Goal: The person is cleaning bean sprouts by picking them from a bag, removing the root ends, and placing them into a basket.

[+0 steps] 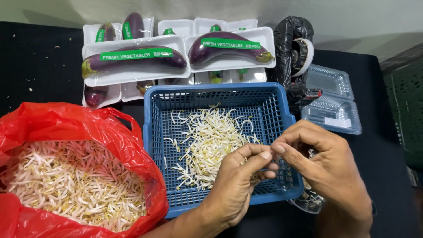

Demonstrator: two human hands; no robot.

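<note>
Both hands, left (pixel 238 183) and right (pixel 328 169), are bare, with no gloves, rings or sleeves visible.

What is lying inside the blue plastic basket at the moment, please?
A loose heap of pale bean sprouts covers the middle of the blue basket. Its near right corner is covered by the left hand and right hand, so that part cannot be seen.

Far centre: several white foam trays (pixel 132 77) stacked in rows, each wrapped and holding a purple eggplant (pixel 136 59) under a green label strip. Right of the trays: a black plastic bag (pixel 288 37) with a roll of tape (pixel 304 55) resting against it, then two clear plastic clamshell containers (pixel 332 99), one behind the other. All rest on a dark surface (pixel 39 61) dotted with pale specks at far left.
</note>
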